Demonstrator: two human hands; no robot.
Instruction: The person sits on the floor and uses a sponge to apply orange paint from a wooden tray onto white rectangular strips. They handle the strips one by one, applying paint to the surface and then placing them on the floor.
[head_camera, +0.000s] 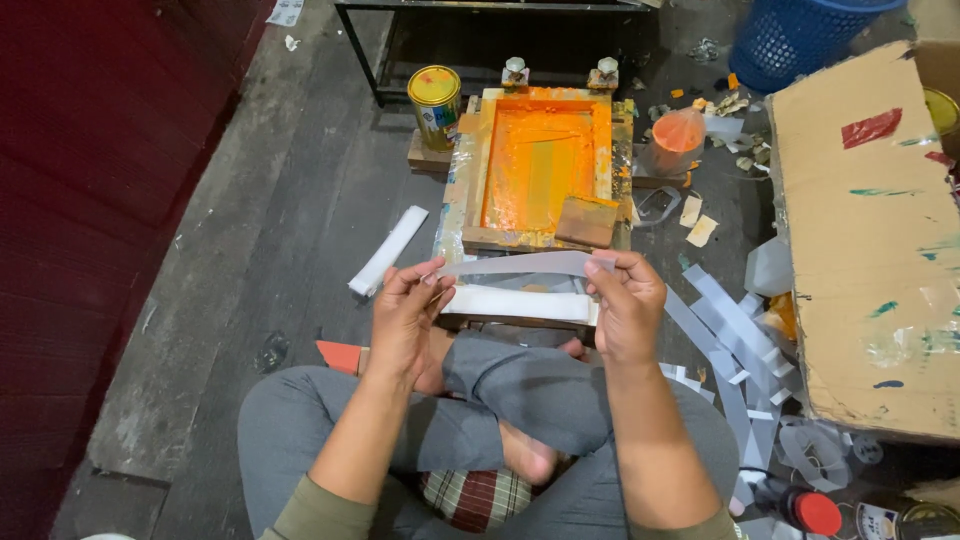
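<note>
While sitting cross-legged on a worn grey floor, a person stretches a thin translucent strip (515, 264) between both hands, level and just above the lap. The left hand (403, 318) pinches the strip's left end between thumb and fingertips, and the right hand (627, 305) pinches the right end the same way. Directly beneath the strip lies a white folded band (520, 303), close to both hands.

Ahead of the hands sits a wooden screen-printing frame (540, 165), its mesh flooded with orange ink, with a brown squeegee block (586, 221) resting at its near right corner. A round tin (435, 106) with a yellow lid and a printed wrap label stands just left of the frame's far end. A clear bag holding orange ink (676, 140) sits to the frame's right.

A flattened brown cardboard sheet (865, 235), marked with red tape and smears of green and blue, fills the right side. Loose grey strips (735, 345) lie scattered beside it. A blue plastic basket (795, 38) stands at the top right.
</note>
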